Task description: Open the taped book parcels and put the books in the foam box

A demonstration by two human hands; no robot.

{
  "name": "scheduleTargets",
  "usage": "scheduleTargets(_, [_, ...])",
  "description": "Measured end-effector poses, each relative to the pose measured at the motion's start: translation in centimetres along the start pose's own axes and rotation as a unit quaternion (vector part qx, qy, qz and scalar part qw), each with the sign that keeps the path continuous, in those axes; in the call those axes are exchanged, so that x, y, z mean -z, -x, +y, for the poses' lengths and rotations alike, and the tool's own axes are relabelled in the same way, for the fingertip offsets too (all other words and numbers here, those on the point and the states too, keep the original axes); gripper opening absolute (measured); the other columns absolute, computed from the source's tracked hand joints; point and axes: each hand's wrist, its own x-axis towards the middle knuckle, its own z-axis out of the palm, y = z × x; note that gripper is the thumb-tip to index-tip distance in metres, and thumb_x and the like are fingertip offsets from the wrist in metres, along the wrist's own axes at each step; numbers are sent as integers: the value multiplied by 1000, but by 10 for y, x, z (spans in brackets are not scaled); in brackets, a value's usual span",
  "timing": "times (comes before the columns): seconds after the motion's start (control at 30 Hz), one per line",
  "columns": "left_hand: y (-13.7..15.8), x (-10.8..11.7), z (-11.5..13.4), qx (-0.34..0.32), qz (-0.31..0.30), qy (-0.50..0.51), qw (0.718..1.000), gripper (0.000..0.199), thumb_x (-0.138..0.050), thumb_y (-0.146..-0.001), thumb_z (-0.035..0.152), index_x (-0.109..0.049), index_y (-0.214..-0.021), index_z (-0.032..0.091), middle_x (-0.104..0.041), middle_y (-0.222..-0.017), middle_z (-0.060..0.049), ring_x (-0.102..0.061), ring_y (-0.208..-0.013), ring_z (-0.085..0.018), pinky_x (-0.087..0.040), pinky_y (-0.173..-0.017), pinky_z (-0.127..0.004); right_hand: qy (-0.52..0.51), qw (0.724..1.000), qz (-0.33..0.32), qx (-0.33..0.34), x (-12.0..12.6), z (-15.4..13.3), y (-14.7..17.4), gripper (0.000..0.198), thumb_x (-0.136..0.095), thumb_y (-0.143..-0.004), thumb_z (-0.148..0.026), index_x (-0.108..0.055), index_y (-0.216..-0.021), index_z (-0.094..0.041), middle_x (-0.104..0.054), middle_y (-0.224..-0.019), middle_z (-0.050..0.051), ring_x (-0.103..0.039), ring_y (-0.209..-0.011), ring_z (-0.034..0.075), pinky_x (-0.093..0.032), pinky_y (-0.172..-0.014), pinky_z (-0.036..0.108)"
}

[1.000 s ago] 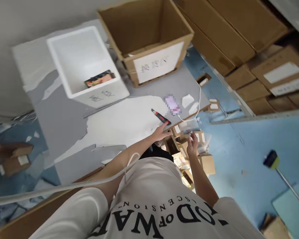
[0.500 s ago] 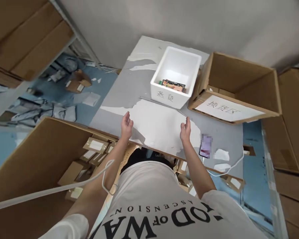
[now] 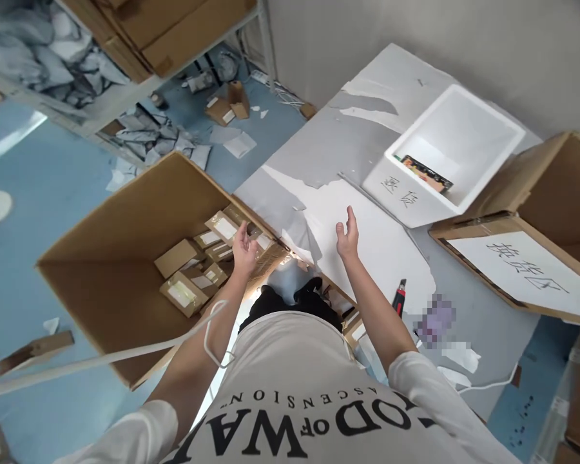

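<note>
Cartons [image 3: 182, 291] lie jumbled in the big box [image 3: 89, 299] to the left, gathered at the side nearest the person, several with white labels and shiny tape. They look like thin, fairly stiff cardboard, so each should be light or moderate in weight; what is inside cannot be told. Bare faces should grip well, while tape and labels may be slicker. Two opposite sides, taken squarely near the middle, seem the best hold, since hard pinching could dent a panel.

The left hand [image 3: 245, 251] hovers over the box's near edge, just beside the cartons in this view; whether it touches one cannot be told. Its fingers are loosely curled with the thumb apart, and nothing shows in them. The right hand [image 3: 348, 243] is above the surface [image 3: 314, 154], fingers raised, thumb parted from them, and holds nothing.

Near the right forearm lie a red and black knife [image 3: 399, 300] and a blurred phone [image 3: 435, 320]. Farther off, a white tub [image 3: 399, 196] holds a colourful pack [image 3: 425, 174], beside a labelled box [image 3: 493, 222]. Beyond the big box, grey bags [image 3: 33, 61] fill a shelf [image 3: 118, 106].
</note>
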Motion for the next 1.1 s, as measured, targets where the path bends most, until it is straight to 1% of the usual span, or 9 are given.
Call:
scheduleTargets(0.1, [5, 53, -3, 3, 52, -8, 999, 94, -58, -66, 80, -44, -137, 20, -38, -150, -18, -31, -142, -33, -25, -118, -45, 6, 999, -40, 31, -41, -20, 5, 84, -35, -86, -71, -26, -151, -18, -32, -155, 13, -28, -144, 26, -24, -117, 47])
scheduleTargets(0.23, [11, 134, -11, -15, 126, -4, 992, 95, -56, -69, 79, -42, -139, 17, -37, -150, -20, -30, -142, -33, -24, -118, -44, 8, 993, -83, 87, -98, -51, 15, 85, -36, -86, -71, -28, -150, -16, -32, -155, 13, -29, -144, 26, -24, -118, 45])
scheduleTargets(0.37, [20, 209, -27, -19, 187, -10, 982, 92, -55, -71, 77, -40, -141, 19, -36, -151, -17, -28, -144, -31, -22, -120, -43, 20, 981, -139, 130, -157, -81, 27, 82, -38, -87, -68, -27, -150, -16, -33, -155, 13, -30, -143, 26, -24, -118, 45])
scheduleTargets(0.47, [29, 253, -40, -12, 217, -8, 976, 93, -55, -72, 77, -38, -142, 18, -35, -152, -17, -26, -145, -31, -21, -120, -42, 32, 972, -185, 141, -201, -98, 33, 84, -37, -87, -70, -26, -150, -17, -32, -155, 13, -29, -144, 26, -23, -118, 46])
scheduleTargets(0.57, [35, 285, -52, 15, 241, -10, 970, 94, -56, -72, 77, -38, -143, 18, -34, -153, -17, -25, -145, -32, -22, -120, -43, 39, 960, -236, 144, -246, -107, 34, 85, -38, -85, -72, -28, -150, -18, -32, -155, 12, -28, -144, 25, -23, -118, 47])
scheduleTargets(0.7, [34, 310, -70, 56, 268, -12, 962, 96, -57, -72, 75, -37, -144, 16, -33, -153, -17, -26, -144, -33, -22, -120, -46, 41, 944, -295, 144, -306, -105, 28, 81, -39, -87, -69, -29, -149, -18, -33, -155, 12, -29, -144, 23, -24, -119, 45])
scheduleTargets(0.87, [14, 319, -107, 78, 264, -8, 961, 98, -59, -70, 75, -38, -144, 16, -35, -152, -18, -25, -144, -34, -21, -120, -46, 50, 937, -327, 116, -384, -78, 13, 79, -39, -87, -68, -34, -147, -17, -38, -152, 13, -34, -141, 24, -27, -117, 45])
scheduleTargets(0.97, [-8, 315, -150, 88, 253, -25, 963, 92, -58, -73, 72, -39, -144, 17, -36, -151, -18, -26, -144, -33, -21, -119, -47, 52, 939, -327, 97, -432, -42, 3, 78, -39, -87, -66, -35, -146, -15, -40, -150, 15, -37, -140, 25, -28, -116, 46])
scheduleTargets(1.1, [-42, 301, -243, 104, 234, -46, 966, 88, -57, -76, 69, -38, -144, 17, -35, -152, -17, -27, -144, -30, -20, -120, -46, 71, 936, -340, 63, -495, 31, -8, 79, -43, -86, -65, -36, -146, -15, -41, -149, 16, -39, -138, 26, -29, -115, 47])
